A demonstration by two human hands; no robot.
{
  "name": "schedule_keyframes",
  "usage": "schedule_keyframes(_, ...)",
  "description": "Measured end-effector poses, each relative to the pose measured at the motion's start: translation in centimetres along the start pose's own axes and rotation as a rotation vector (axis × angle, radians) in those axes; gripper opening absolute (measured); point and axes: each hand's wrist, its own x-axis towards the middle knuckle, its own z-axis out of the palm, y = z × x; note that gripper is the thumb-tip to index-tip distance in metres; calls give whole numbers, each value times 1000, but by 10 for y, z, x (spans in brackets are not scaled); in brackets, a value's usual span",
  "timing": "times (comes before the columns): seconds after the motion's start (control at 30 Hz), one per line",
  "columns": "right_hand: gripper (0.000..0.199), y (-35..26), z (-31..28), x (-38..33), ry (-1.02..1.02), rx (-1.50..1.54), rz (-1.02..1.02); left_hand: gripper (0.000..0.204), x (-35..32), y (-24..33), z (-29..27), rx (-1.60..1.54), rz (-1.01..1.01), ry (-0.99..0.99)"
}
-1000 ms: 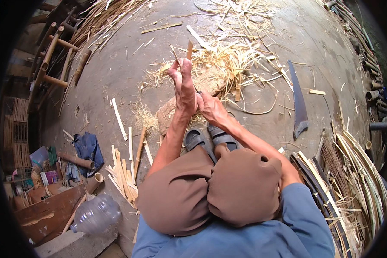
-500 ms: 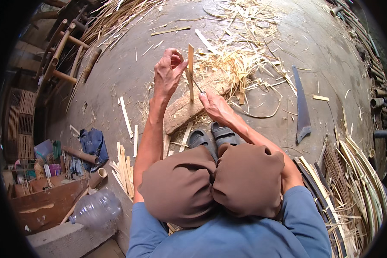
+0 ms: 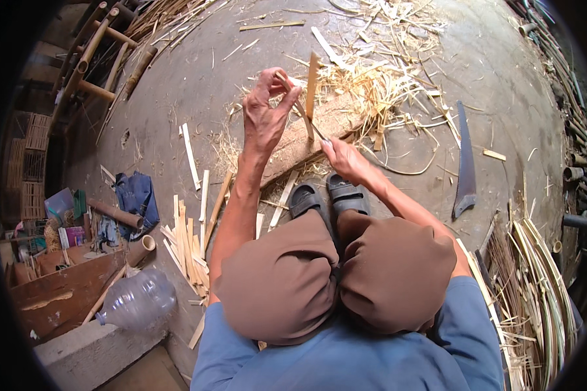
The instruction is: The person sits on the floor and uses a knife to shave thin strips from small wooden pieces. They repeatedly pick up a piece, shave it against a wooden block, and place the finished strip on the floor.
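A brown-faced bamboo strip (image 3: 312, 81) stands upright over a thick, rough log (image 3: 293, 153). Leaning left from it, a thinner bamboo sliver (image 3: 299, 104) runs down to the same spot near the knife. My left hand (image 3: 265, 114) is closed on this sliver's upper end, between thumb and fingers. My right hand (image 3: 347, 161) is wrapped round a small knife (image 3: 319, 132), its handle mostly hidden in the fist. The blade points up and left, touching the low part of the bamboo. Whether the sliver still joins the strip there, I cannot tell.
Pale shavings (image 3: 378, 91) heap behind the log's right end. A handsaw (image 3: 465, 163) lies to the right, near bundled strips (image 3: 541, 280). Cut strips (image 3: 186, 244), a clear plastic bottle (image 3: 137, 300) and a wooden box (image 3: 65, 300) are at left. My sandals (image 3: 306, 200) stand before the log.
The bamboo, seen nearly as one upright piece before, now parts into an upright strip and a sliver tilted left in my left hand. The whole view has shifted slightly.
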Motion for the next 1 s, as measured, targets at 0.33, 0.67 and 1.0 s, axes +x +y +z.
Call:
schedule_keyframes(0.33,31,30,72,-5,-65,-225,-76,42,-55,-18,4,-326,-211,539)
schedule_keyframes(0.67,25,23,65,-14,-182,-39,-72,26,-90,-38,2,-187,-270,749)
schedule_keyframes(1.0,30,-20,28,0,-201,5,-180,26,-50,-18,19,-338,-184,628)
